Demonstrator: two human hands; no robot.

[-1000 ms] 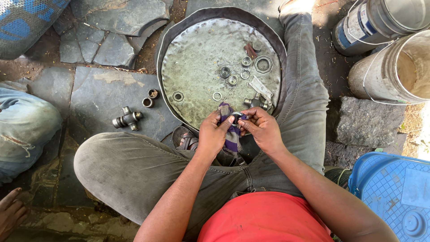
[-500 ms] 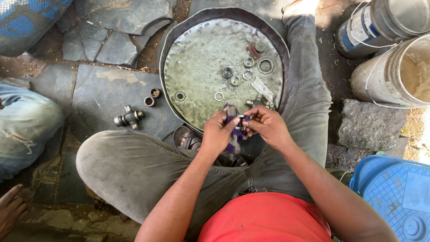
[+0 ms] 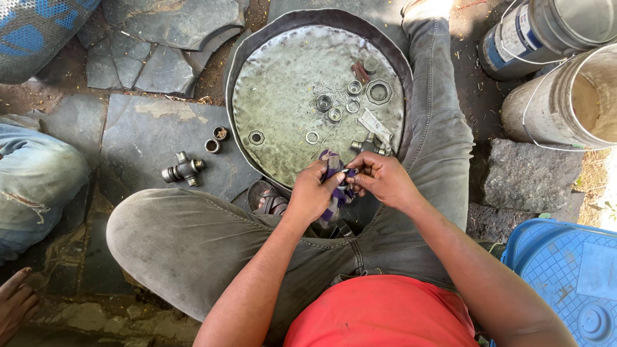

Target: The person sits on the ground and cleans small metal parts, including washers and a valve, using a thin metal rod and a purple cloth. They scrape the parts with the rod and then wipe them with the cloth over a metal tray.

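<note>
Left hand [image 3: 313,193]: fingers closed around purple rag [image 3: 333,186], at near rim of round metal tray [image 3: 257,103].
Right hand [image 3: 379,178]: fingertips pinching small metal part [image 3: 348,172] against rag.
Tip: rotate the part, wiping every face.

cross joint [image 3: 183,169] | two buckets [image 3: 565,96] | blue crate [image 3: 565,270] | stone slabs [image 3: 160,45]

The person wears a red shirt [image 3: 379,318] with arms bare from above the elbow, and grey trousers [image 3: 186,241], dusty and creased, with a stitched fly seam and pocket edge showing. A dark strapped sandal [image 3: 267,199] covers one foot. The left hand [image 3: 312,193] and right hand [image 3: 382,180] carry no gloves, rings or watch.
</note>
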